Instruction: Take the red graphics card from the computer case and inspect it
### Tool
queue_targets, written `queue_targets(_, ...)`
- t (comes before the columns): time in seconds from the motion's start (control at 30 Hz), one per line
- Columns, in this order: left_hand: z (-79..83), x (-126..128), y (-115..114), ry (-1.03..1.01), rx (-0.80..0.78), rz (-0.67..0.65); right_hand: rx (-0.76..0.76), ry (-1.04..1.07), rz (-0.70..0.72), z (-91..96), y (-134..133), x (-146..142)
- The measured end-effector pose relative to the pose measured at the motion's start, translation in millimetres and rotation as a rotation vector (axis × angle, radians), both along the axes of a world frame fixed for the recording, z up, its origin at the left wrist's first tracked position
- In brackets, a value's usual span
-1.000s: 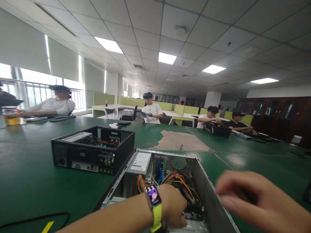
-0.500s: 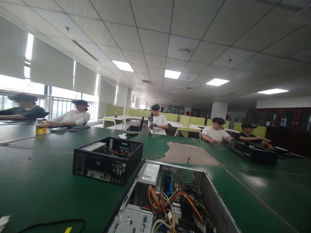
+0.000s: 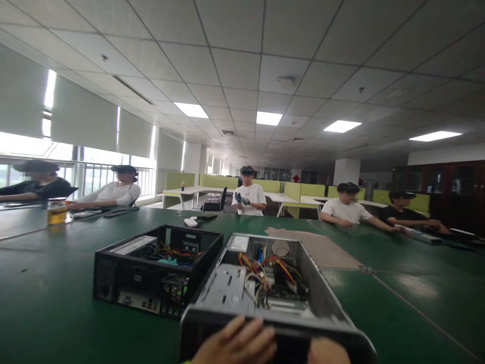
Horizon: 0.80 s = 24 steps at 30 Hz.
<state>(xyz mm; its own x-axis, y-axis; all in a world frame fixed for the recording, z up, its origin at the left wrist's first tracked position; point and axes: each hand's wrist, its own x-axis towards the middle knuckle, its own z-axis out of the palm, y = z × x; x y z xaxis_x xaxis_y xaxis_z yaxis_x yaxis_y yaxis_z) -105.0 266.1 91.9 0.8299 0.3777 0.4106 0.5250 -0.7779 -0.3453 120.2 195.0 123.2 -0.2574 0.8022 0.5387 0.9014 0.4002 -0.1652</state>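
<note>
In front of me an uncovered computer case point(image 3: 215, 285) lies on the green table point(image 3: 56, 328), its dark front panel towards me. Inside it are bundled coloured wires, a metal drive cage and boards. My left hand point(image 3: 237, 344) lies on the front panel with its fingers stretched out over it. Against the same panel, farther right, is my right hand point(image 3: 328, 351), blurred and cut off by the lower edge, its fingers not clear. Just left of this case stands a second, black computer case point(image 3: 136, 278), also uncovered, with wires and a fan inside.
A tan bare patch point(image 3: 329, 253) shows in the table top beyond the case. A jar of amber liquid point(image 3: 56, 212) stands at the left. Several people sit around the table; one person point(image 3: 250, 199) opposite has gloved hands. A small white object point(image 3: 191, 221) lies behind the black case.
Both my hands have come into view at the case's front. The case has shifted away from me, over part of the tan patch. Across the table, the gloved hands are lower.
</note>
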Motion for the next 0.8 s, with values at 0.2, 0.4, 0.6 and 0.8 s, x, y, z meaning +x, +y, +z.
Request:
queue_targets(0.2, 24.1, 53, 77, -0.272, -0.498, 0.163, -0.149, 0.416, -0.318, 7.8, 135, -4)
queue_targets(0.4, -27.5, 87, 26, -0.522, -1.026, 0.062, -0.209, 0.814, -0.250, -47.7, 117, 6)
queue_targets(0.6, -65.3, 100, -27, -0.645, -1.451, -0.037, -0.313, 1.079, -0.150, -69.1, 89, -15)
queue_targets(0.8, -76.4, 61, -59, -0.738, -1.503, 0.090, -0.388, 0.866, -0.254, -80.0, 87, 31)
